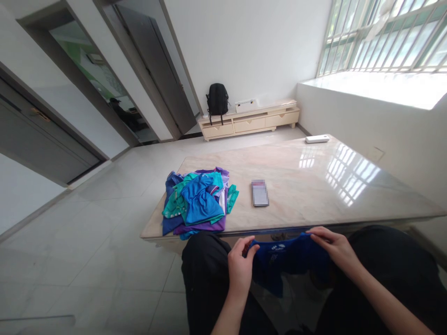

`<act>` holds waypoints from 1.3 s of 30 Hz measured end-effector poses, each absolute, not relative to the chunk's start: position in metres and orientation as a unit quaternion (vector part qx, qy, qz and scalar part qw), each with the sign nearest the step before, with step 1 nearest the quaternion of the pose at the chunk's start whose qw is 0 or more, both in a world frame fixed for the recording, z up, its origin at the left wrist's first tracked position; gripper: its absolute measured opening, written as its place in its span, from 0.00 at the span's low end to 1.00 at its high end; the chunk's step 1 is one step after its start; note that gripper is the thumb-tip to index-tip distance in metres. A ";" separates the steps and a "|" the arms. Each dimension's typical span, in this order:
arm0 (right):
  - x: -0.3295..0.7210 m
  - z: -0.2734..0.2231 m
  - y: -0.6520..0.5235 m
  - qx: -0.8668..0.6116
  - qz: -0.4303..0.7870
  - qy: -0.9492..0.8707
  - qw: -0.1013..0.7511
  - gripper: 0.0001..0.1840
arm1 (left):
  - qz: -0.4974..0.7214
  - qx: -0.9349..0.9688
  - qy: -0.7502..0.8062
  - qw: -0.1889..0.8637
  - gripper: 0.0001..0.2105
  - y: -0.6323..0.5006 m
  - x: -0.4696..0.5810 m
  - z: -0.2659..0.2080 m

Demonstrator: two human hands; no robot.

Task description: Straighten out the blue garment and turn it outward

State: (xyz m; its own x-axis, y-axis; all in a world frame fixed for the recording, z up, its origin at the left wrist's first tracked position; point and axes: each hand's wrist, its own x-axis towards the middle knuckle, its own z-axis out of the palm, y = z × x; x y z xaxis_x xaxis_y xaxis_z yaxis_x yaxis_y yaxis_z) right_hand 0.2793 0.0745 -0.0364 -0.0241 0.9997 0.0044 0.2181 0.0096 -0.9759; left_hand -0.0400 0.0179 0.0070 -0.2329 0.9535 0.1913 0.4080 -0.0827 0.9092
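Observation:
A dark blue shirt (289, 256) with a small white print hangs between my hands, over the gap between my knees. My left hand (241, 260) pinches its upper left end between thumb and fingers. At the opposite end, my right hand (333, 246) grips the top edge the same way. The lower part of the shirt falls into shadow, so its outline is hard to make out. On the table's left side lies a loose pile of clothes (200, 200) in blue, green and purple, with a bright blue shirt on top.
The marble-topped table (289, 163) stretches in front of my knees. On it lie a blurred-out phone-like item (260, 193) and a white oblong object (317, 138). Beyond stands a low cabinet (249, 123) with a black backpack (217, 100). A person (124, 114) shows through a doorway.

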 end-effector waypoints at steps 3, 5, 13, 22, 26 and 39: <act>0.278 -0.038 0.072 -0.554 0.422 -0.576 0.428 0.23 | 0.487 0.559 0.609 0.281 0.11 0.017 -0.038 0.010; 0.277 -0.037 0.071 -0.571 0.421 -0.571 0.414 0.24 | 0.490 0.559 0.608 0.279 0.11 0.017 -0.038 0.010; 0.274 -0.025 0.067 -0.564 0.508 -0.490 0.428 0.27 | 0.494 0.550 0.613 0.278 0.13 0.020 -0.043 0.007; 0.276 -0.025 0.067 -0.572 0.453 -0.620 0.286 0.28 | 0.490 0.540 0.615 0.302 0.10 0.022 -0.046 0.006; 0.276 -0.038 0.068 -0.580 0.374 -0.696 0.197 0.20 | 0.499 0.551 0.605 0.285 0.06 0.020 -0.042 0.007; 0.273 -0.025 0.063 -0.581 0.322 -0.672 0.328 0.24 | 0.501 0.465 0.648 0.337 0.12 0.022 -0.040 -0.005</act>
State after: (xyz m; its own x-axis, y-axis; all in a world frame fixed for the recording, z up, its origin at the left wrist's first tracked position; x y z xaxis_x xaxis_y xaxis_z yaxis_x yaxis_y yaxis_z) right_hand 0.2733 0.0626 -0.0253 -0.1095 0.9917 0.0667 0.5690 0.1176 -0.8139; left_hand -0.0398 0.0223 -0.0046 -0.3406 0.9398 0.0283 0.2645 0.0669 0.9621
